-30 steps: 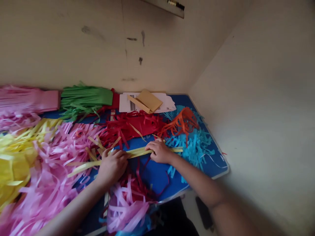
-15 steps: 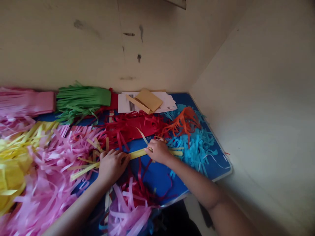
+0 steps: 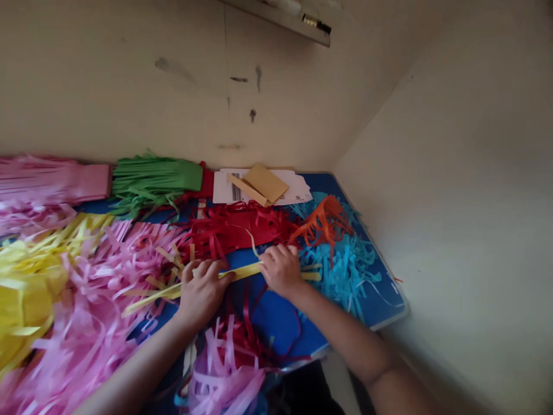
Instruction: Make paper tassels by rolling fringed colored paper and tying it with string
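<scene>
A flat band of yellow fringed paper [image 3: 245, 271] stretches between my two hands, low over the blue table. My left hand [image 3: 203, 289] is closed on its left part, and loose yellow strips trail out beyond that hand. Fingers of my right hand [image 3: 281, 268] pinch the band farther right, with more strip ends sticking out past them. One thin pale strip curls upward beside the right fingertips. Just behind the hands lies red fringed paper [image 3: 246, 229]. Pink fringed paper [image 3: 103, 288] is heaped left of my left hand.
Blue fringe [image 3: 341, 271] and an orange fringe [image 3: 326, 219] lie at the right of the table [image 3: 276, 323]. White sheets [image 3: 298, 187] with folded brown paper [image 3: 265, 183] are at the back. Green fringe [image 3: 159, 176] and yellow fringe [image 3: 38, 288] sit leftward. Walls stand behind and right.
The view has tilted up slightly, showing more of a ledge with a marker on the wall. Both hands keep hold of the yellow band, and their fingers have shifted a little.
</scene>
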A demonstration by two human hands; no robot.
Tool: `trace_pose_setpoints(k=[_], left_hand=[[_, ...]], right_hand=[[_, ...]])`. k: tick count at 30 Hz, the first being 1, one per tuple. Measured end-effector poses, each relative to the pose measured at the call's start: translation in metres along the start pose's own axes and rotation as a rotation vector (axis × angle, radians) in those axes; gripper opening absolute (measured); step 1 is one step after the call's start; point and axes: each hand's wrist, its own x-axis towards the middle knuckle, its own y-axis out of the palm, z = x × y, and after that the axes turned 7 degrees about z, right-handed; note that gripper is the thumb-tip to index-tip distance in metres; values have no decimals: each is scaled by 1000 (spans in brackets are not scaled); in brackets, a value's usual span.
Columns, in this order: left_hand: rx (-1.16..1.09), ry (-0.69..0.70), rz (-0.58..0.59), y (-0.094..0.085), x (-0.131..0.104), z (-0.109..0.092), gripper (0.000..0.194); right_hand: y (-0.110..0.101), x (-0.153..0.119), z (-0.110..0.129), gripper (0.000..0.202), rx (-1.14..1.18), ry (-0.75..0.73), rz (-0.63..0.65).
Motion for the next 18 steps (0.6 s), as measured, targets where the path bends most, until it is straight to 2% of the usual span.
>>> trace_pose_setpoints(k=[2, 4, 8, 12, 15, 18], left_hand=[[36, 98, -31, -4, 0, -1, 29], [58, 144, -32, -6, 2, -3, 27], [72, 172, 12, -5, 7, -5, 22], [93, 165, 20, -6, 13, -6, 20], [105, 172, 29, -11, 14, -7, 23], [117, 184, 37, -17, 15, -9, 25]], right_hand=[[-2, -4, 5, 15, -33, -184, 40], [-2, -3, 7, 18, -53, -280, 88], [-5, 9, 0, 24, -111, -306, 108], [-17, 19, -4, 17, -166, -406, 96], [-25, 24, 1, 15, -251, -508, 82], [-29, 32, 8, 19, -289, -533, 82]])
